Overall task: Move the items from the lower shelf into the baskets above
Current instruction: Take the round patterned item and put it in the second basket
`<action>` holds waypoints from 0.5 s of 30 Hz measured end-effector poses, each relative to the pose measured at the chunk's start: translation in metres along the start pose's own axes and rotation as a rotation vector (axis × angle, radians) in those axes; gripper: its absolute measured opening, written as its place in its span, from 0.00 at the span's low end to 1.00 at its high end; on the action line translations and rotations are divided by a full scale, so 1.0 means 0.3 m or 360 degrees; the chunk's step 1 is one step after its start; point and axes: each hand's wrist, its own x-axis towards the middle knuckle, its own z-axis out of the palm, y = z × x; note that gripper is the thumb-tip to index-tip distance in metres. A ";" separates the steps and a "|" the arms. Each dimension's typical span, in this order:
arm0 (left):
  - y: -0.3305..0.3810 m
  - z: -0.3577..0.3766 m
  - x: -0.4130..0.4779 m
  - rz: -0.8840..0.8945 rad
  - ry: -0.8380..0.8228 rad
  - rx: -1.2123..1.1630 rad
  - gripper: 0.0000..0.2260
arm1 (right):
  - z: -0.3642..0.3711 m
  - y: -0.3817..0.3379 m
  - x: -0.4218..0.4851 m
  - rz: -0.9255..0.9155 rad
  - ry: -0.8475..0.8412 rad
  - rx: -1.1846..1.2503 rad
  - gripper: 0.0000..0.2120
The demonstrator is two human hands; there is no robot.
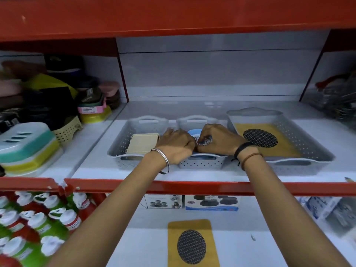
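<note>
Three grey perforated baskets stand side by side on the upper shelf. The left basket (123,139) holds a cream square lidded box (142,143). Over the middle basket (200,163) my left hand (176,146) and my right hand (217,140) meet, both gripping a blue round item with a patterned mesh face (202,138) inside it. The right basket (300,143) holds a yellow card with a dark mesh oval (260,138). On the lower shelf lies another yellow card with a dark mesh oval (192,245).
A red shelf edge (212,186) runs between the two levels. Printed boxes (212,203) stand at the back of the lower shelf, red and green bottles (38,218) at lower left. Soap cases (27,147) and containers fill the left bay; packaged goods (339,99) sit at right.
</note>
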 end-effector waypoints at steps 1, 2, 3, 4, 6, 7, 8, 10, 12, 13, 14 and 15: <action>-0.003 0.002 0.003 -0.0009 -0.0026 0.0006 0.19 | -0.004 -0.004 -0.004 0.0014 -0.0009 0.0020 0.25; -0.004 0.001 0.006 -0.0014 -0.0062 0.0011 0.17 | -0.010 -0.008 -0.009 0.0025 -0.0022 0.0037 0.26; -0.003 -0.001 0.008 -0.0010 -0.0095 0.0026 0.18 | -0.017 -0.011 -0.015 0.0027 -0.0029 0.0047 0.28; 0.000 -0.004 0.006 -0.0015 -0.0118 0.0046 0.19 | -0.023 -0.015 -0.023 0.0020 -0.0018 0.0040 0.27; 0.019 -0.018 -0.018 -0.0020 0.0003 0.0015 0.19 | -0.036 -0.018 -0.047 -0.0009 0.0142 0.0027 0.20; 0.034 -0.024 -0.040 -0.0007 0.0169 -0.0034 0.19 | -0.043 -0.022 -0.069 -0.0044 0.0299 0.0039 0.16; 0.053 -0.029 -0.067 0.0008 0.0366 -0.0100 0.20 | -0.051 -0.029 -0.097 -0.0105 0.0479 0.0066 0.14; 0.101 -0.034 -0.133 0.0056 0.0715 -0.0287 0.21 | -0.055 -0.059 -0.176 -0.0260 0.0798 0.0144 0.11; 0.147 -0.007 -0.207 0.0140 0.0974 -0.0523 0.18 | -0.030 -0.092 -0.267 -0.0361 0.0953 0.0225 0.09; 0.170 0.015 -0.246 0.0178 0.1095 -0.0632 0.15 | -0.007 -0.102 -0.312 -0.0371 0.0963 0.0296 0.09; 0.197 0.044 -0.294 0.0203 0.1219 -0.0719 0.13 | 0.020 -0.111 -0.363 -0.0354 0.0938 0.0395 0.09; 0.217 0.075 -0.337 0.0211 0.1328 -0.0754 0.12 | 0.049 -0.112 -0.403 -0.0322 0.0902 0.0501 0.09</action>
